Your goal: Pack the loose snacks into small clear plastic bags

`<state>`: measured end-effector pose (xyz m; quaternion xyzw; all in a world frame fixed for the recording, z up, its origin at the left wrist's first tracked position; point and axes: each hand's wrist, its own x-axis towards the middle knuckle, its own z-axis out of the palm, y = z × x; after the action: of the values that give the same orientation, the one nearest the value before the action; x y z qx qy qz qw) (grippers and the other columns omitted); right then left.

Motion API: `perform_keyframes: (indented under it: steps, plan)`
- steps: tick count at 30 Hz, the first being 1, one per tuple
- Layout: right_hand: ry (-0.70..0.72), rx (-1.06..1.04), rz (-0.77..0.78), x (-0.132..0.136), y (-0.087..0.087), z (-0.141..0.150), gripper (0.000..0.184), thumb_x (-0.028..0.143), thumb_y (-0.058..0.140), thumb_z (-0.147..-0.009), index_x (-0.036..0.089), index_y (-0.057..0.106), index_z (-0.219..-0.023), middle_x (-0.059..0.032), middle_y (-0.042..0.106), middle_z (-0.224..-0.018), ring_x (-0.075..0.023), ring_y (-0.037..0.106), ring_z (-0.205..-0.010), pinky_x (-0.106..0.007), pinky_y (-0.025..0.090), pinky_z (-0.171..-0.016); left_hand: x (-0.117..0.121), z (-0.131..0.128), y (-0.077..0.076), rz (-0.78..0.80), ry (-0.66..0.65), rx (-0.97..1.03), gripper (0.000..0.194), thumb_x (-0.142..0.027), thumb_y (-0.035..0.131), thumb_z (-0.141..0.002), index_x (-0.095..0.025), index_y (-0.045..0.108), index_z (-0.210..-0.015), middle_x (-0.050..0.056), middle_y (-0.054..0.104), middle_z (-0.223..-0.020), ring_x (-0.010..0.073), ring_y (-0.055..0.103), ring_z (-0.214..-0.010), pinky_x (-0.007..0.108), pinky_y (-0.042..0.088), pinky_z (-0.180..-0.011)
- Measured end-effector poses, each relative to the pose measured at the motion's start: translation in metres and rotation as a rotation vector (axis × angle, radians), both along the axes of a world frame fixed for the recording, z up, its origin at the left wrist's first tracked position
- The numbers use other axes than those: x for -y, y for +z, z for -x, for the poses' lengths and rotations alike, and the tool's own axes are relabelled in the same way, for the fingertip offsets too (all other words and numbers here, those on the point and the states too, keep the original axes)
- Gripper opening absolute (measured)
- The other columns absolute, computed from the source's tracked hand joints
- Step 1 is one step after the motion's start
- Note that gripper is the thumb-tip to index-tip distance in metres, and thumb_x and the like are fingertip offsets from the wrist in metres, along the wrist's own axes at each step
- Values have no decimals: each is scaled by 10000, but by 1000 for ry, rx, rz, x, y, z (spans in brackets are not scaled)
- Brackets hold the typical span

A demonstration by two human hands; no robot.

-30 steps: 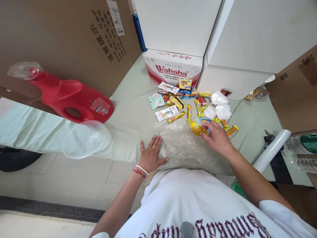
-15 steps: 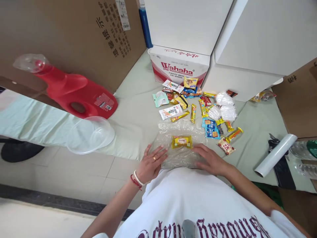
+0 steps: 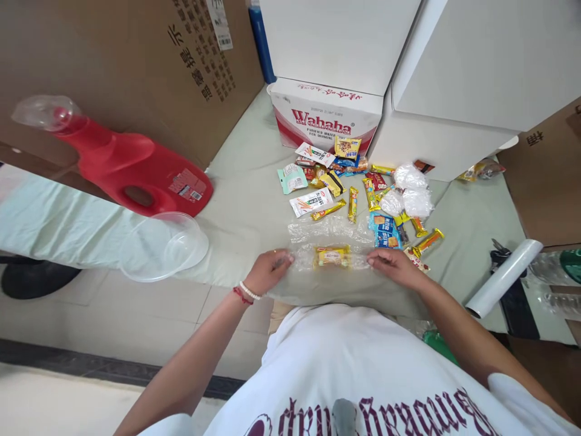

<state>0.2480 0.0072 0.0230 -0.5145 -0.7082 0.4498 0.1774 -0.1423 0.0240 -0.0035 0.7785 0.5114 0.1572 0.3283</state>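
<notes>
A clear plastic film [image 3: 324,229] lies on the cloth near my body, its near part folded over a yellow wrapped snack [image 3: 332,256]. My left hand [image 3: 272,267] is closed on the film's left end, fingertips pinched. At the right end my right hand [image 3: 391,265] pinches the film too. Just beyond my right hand are blue snack packets [image 3: 385,230] and a yellow-orange snack stick [image 3: 428,241]. A cream-and-red packet [image 3: 416,260] is partly hidden behind that hand.
Several snacks are heaped before a Wahaha box [image 3: 327,115]. White wrapped bundles [image 3: 412,191] sit right of them. A red jug [image 3: 136,166] and clear plastic bowl [image 3: 166,247] are left. A roll of film [image 3: 503,278] lies right, near bottles [image 3: 551,266]. White boxes [image 3: 336,42] stand behind.
My right hand set the yellow snack down on the film and let go. Both hands then took the film's near edge and brought it forward over the snack.
</notes>
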Motion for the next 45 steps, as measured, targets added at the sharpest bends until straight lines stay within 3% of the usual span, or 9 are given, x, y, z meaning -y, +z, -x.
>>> perform_keyframes:
  steps: [7,14,17,21,25,29,38,42,45]
  plan:
    - [40,735,-283,-65,25,34,266,275,525,-979,166,713,-1133,-141,696,-1077,-275,592,-1042,-319,433,-816,-29,-32,-16,-120,383,-258,347,-329,637,-843,-146,627,-1138,148,614,-1102,295,599,-1032,426,492,-939]
    - [189,721,-356,-107,10,111,580,315,682,-898,129,531,-1426,-178,657,-1264,-342,503,-1204,-405,411,-947,-26,-55,-12,-9,504,-98,934,-300,776,-714,-155,316,-1514,124,652,-1209,308,615,-1126,436,467,-965]
    - [165,724,-273,-118,-1,121,345,213,663,-884,147,672,-1223,-145,718,-1051,-312,565,-1101,-371,404,-893,-28,-64,-9,57,563,-131,955,-256,742,-725,-140,263,-1543,97,704,-1088,320,621,-1121,454,423,-976]
    - [214,577,-243,-115,8,113,169,147,594,-904,172,739,-988,-71,712,-858,-233,584,-912,-298,382,-766,-32,-67,-10,113,587,-183,665,-286,716,-742,-170,508,-1364,64,714,-929,312,621,-1065,436,396,-934]
    - [521,492,-381,-83,25,101,288,179,557,-958,202,729,-1188,-89,690,-891,-236,549,-918,-313,382,-797,-34,-66,-13,108,537,-201,93,-298,655,-781,-226,651,-840,37,679,-779,283,600,-962,415,388,-889]
    - [715,572,-387,-38,25,92,421,230,516,-997,289,606,-1404,-115,642,-1065,-244,553,-945,-318,404,-782,-27,-51,-17,-20,545,-125,97,-215,643,-745,-221,677,-835,70,689,-954,281,568,-1013,422,410,-932]
    - [506,417,-288,-7,-2,96,438,176,498,-992,300,599,-1400,-114,578,-1142,-245,559,-993,-336,460,-839,10,-56,16,148,422,306,164,-346,537,-929,-218,633,-897,-15,623,-710,147,572,-629,272,470,-629]
    - [415,125,-232,-9,-7,88,337,140,531,-937,235,700,-1214,-95,603,-1124,-228,576,-1019,-349,490,-905,18,-107,19,37,182,132,233,-198,490,-941,-214,706,-1028,61,709,-992,186,656,-889,317,529,-818]
    - [80,210,-322,-9,-12,68,334,186,504,-960,222,686,-1237,-120,624,-1135,-264,567,-1061,-429,478,-963,23,-127,11,-69,59,-102,326,-173,466,-949,-196,688,-1187,115,681,-1158,235,638,-1048,352,541,-856]
